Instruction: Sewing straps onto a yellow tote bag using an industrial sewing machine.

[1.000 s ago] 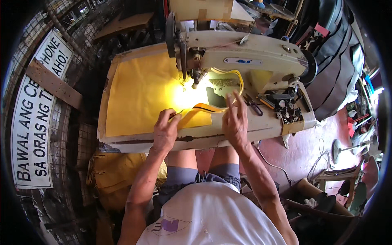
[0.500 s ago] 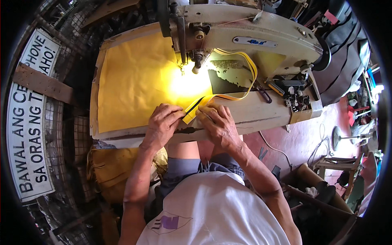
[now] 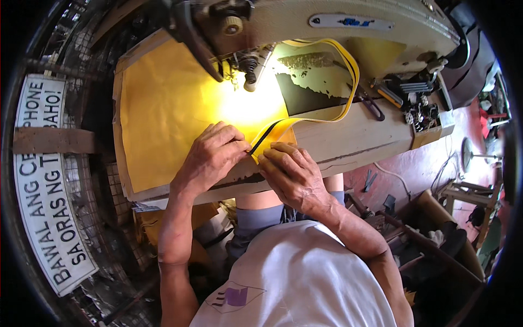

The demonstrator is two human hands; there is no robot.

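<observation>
The left hand (image 3: pixel 211 155) and right hand (image 3: pixel 291 174) pinched the end of a yellow strap (image 3: pixel 272 133) between their fingertips at the table (image 3: pixel 348 144) edge; the strap looped back under the sewing machine (image 3: pixel 327 22).

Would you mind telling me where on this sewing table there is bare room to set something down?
The yellow sheet left of the left hand lies bare, as does the wooden table strip right of the right hand. It is crowded at the needle, along the yellow strap, and by the tools far right.
</observation>
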